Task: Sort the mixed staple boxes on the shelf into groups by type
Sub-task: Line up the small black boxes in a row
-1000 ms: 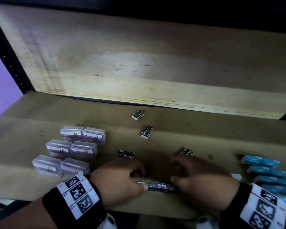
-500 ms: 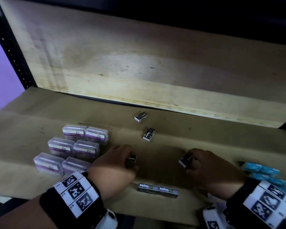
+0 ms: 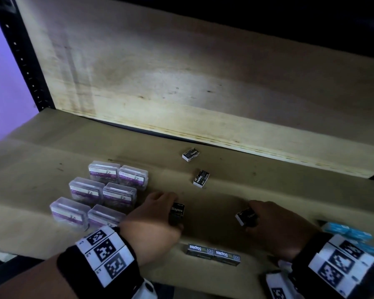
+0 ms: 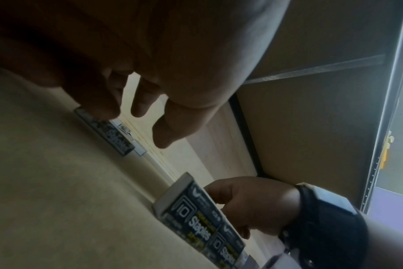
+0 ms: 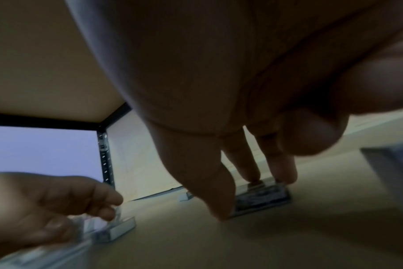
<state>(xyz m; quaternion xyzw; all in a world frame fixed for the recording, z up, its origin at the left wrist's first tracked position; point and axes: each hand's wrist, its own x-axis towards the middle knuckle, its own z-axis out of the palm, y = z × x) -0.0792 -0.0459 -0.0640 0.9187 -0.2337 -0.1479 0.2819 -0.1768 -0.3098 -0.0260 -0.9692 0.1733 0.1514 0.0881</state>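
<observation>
Black staple boxes dot the brown shelf (image 3: 52, 152) seen from overhead, where the left hand (image 3: 153, 223) grips one box (image 3: 177, 212) and the right hand (image 3: 276, 225) pinches another (image 3: 245, 215) behind a laid pair (image 3: 213, 254). From the left wrist, that pair (image 4: 203, 227) lies beside the right hand (image 4: 249, 203); from the right wrist, fingertips (image 5: 219, 205) clasp their box (image 5: 262, 200) low over the board.

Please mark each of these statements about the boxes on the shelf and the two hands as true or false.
1. Six clear boxes sit in pairs at the left. True.
2. Two black boxes lie end to end at the front edge. True.
3. The left hand is empty. False: it holds a black box.
4. The blue boxes lie at the back wall. False: at the right front.
5. The right hand holds a black staple box. True.
</observation>
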